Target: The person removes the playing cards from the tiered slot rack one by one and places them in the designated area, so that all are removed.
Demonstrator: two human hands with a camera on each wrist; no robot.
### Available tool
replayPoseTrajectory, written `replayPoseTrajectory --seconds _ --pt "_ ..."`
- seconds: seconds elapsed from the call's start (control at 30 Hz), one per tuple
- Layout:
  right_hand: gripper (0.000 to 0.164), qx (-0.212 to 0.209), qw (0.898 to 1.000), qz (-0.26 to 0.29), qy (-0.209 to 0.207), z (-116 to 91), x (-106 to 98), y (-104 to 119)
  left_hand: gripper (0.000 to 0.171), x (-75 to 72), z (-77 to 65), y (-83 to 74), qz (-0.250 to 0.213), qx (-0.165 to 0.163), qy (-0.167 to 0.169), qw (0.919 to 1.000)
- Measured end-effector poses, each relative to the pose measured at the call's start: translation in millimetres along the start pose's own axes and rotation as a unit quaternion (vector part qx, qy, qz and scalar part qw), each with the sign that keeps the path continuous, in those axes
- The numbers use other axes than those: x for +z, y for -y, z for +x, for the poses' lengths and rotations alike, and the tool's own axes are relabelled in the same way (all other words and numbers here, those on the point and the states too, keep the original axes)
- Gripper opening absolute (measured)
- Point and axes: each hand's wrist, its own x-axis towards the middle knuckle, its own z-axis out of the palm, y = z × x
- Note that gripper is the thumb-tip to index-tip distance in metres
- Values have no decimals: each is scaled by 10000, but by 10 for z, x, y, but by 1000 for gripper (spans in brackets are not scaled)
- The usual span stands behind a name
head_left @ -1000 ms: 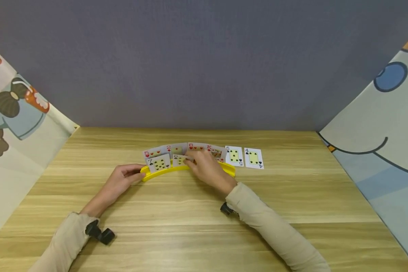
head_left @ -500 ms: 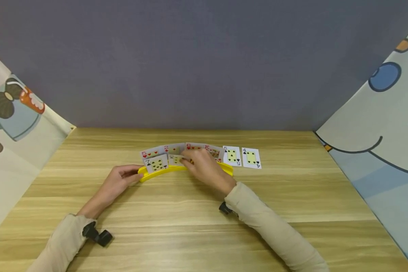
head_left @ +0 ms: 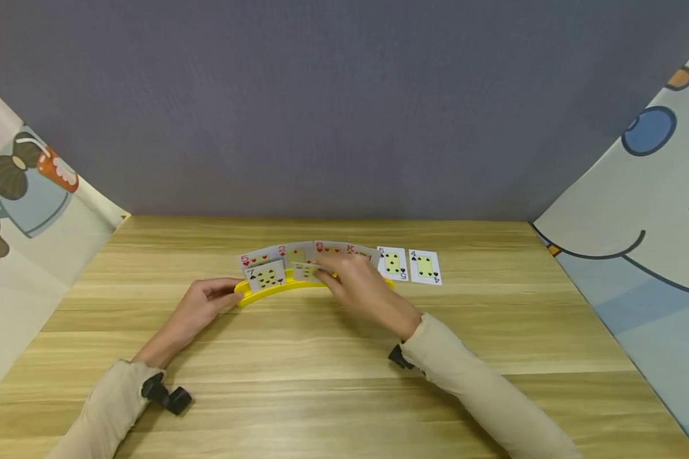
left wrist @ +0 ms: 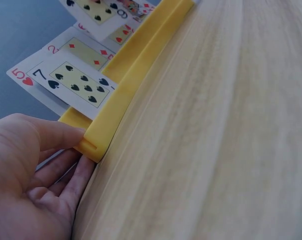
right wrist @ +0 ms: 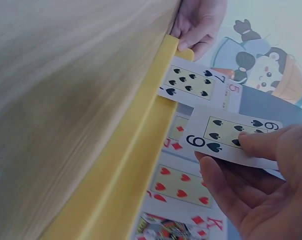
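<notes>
One six of spades (right wrist: 226, 132) is pinched in the right hand (head_left: 358, 285), thumb on its face and fingers behind. It is tilted at the front side of a curved yellow card holder (right wrist: 133, 155), near the middle; whether its edge touches the slot I cannot tell. The left hand (head_left: 202, 305) grips the holder's left end between thumb and fingers. A seven of spades (left wrist: 83, 82) stands in the front row near that end. Behind runs a rear row, left to right: five of hearts (left wrist: 28, 81), two of diamonds (left wrist: 73, 46), six of hearts (right wrist: 180, 189) and king of diamonds (right wrist: 168, 227). Just beyond the holder's right end, a five of spades (head_left: 392, 264) and a four of spades (head_left: 425, 267) lie face up, side by side, on the wood-grain table (head_left: 321, 382). Both arms wear beige sleeves (head_left: 482, 395), with a black wrist device (head_left: 166, 395) at each cuff. A dark grey panel (head_left: 333, 108) rises at the back, between cartoon-printed side panels (head_left: 620, 191).
</notes>
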Motion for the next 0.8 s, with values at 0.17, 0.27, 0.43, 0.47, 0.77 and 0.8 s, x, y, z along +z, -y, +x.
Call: replayPoseTrajectory --seconds 0.17,0.27,0.43,0.47,0.77,0.8 --pt "9 -46 9999 116 -61 -102 -148 5 37 6 2 1 -22 -8 17 10000" --pt "8 21 10000 71 -35 -164 -242 -3 37 4 2 1 -3 0 -1 10000" --pt "8 157 9999 -18 24 -270 -380 -35 37 -2 0 5 -29 20 -3 10000" --pt "7 176 9998 13 40 -291 -408 -45 37 -2 -1 5 -33 25 -1 10000" --pt "17 588 9982 106 36 -463 -708 -126 36 1 7 9 84 36 -54 9999" --pt "13 581 9982 118 -33 -474 -740 -139 36 0 8 9 95 41 -51 9999"
